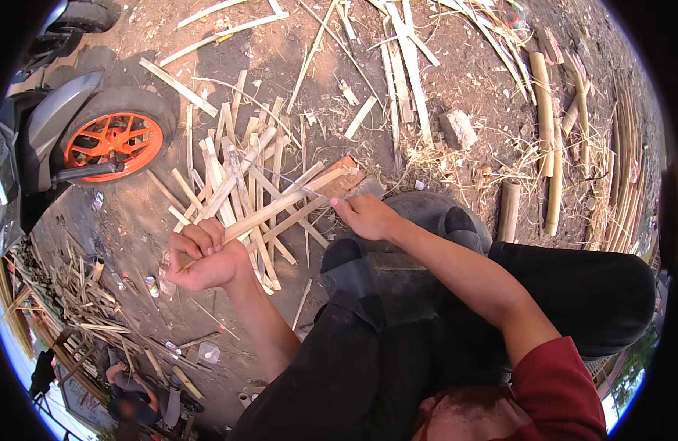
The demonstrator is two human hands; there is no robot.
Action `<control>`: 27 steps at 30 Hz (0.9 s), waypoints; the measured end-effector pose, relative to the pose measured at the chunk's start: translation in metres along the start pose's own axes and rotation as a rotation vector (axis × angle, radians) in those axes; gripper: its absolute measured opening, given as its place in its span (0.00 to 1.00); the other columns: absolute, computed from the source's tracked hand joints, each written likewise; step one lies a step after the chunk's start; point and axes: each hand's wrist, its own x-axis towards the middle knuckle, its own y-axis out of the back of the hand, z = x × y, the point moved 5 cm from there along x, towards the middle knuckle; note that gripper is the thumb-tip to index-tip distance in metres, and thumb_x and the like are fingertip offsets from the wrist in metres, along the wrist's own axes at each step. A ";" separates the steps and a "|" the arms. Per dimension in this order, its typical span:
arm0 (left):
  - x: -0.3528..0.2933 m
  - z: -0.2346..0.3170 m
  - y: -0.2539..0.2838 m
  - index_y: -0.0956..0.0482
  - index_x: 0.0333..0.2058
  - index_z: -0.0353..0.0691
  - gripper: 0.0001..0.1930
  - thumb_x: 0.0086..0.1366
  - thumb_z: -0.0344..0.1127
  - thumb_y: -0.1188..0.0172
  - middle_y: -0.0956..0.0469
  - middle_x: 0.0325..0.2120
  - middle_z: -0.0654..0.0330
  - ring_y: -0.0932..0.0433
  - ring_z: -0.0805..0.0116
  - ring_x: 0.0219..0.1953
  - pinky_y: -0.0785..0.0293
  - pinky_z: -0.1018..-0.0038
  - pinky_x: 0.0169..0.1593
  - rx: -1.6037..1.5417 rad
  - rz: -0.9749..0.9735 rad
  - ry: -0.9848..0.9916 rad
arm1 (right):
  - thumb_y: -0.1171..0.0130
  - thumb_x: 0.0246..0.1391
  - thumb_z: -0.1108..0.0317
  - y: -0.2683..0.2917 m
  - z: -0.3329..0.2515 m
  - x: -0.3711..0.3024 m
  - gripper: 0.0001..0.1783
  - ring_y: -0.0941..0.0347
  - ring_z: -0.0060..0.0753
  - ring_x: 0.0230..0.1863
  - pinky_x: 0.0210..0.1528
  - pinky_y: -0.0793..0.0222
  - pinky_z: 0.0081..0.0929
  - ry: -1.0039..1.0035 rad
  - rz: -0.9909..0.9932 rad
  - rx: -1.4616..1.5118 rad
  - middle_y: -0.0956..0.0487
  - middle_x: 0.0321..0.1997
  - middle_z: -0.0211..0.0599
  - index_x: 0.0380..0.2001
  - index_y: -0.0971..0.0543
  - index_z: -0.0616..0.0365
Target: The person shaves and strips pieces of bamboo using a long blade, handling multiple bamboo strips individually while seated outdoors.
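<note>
My left hand has its fingers curled round the near end of a long pale bamboo strip. The strip slants up to the right, its far end over a reddish brick. My right hand is closed on a thin-bladed knife, whose handle is hidden in my fist. The blade lies across the strip, pointing up and left. Below and beyond the strip is a loose heap of split bamboo pieces.
A motorbike wheel with an orange rim stands at the left. Bamboo poles and a rough stone block lie to the right. My sandalled foot is near the heap. Another person sits at the lower left.
</note>
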 end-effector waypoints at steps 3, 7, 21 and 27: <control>0.000 -0.011 -0.015 0.48 0.15 0.49 0.20 0.59 0.49 0.54 0.51 0.08 0.67 0.57 0.76 0.10 0.60 0.76 0.17 -0.017 -0.024 0.033 | 0.65 0.68 0.40 0.008 0.007 -0.005 0.42 0.24 0.68 0.40 0.50 0.31 0.51 0.006 0.086 -0.007 0.22 0.31 0.69 0.28 0.21 0.73; -0.003 -0.017 -0.032 0.48 0.15 0.49 0.20 0.58 0.50 0.53 0.50 0.08 0.67 0.55 0.76 0.10 0.58 0.77 0.16 -0.023 -0.111 0.047 | 0.64 0.67 0.41 0.002 0.058 -0.011 0.42 0.24 0.69 0.43 0.51 0.31 0.51 -0.222 0.171 0.001 0.22 0.34 0.72 0.33 0.20 0.77; 0.006 -0.036 -0.077 0.47 0.16 0.49 0.21 0.65 0.50 0.58 0.51 0.10 0.67 0.56 0.75 0.11 0.59 0.77 0.17 0.043 -0.142 0.113 | 0.66 0.68 0.42 -0.006 0.054 -0.043 0.42 0.24 0.70 0.46 0.56 0.32 0.54 -0.363 0.220 0.158 0.21 0.36 0.71 0.32 0.19 0.76; 0.011 -0.038 -0.086 0.49 0.16 0.49 0.20 0.64 0.48 0.58 0.52 0.10 0.66 0.56 0.75 0.12 0.59 0.76 0.18 0.105 -0.110 0.070 | 0.67 0.68 0.42 -0.001 0.061 -0.048 0.43 0.21 0.68 0.37 0.51 0.28 0.51 -0.471 0.198 0.171 0.20 0.29 0.67 0.31 0.19 0.76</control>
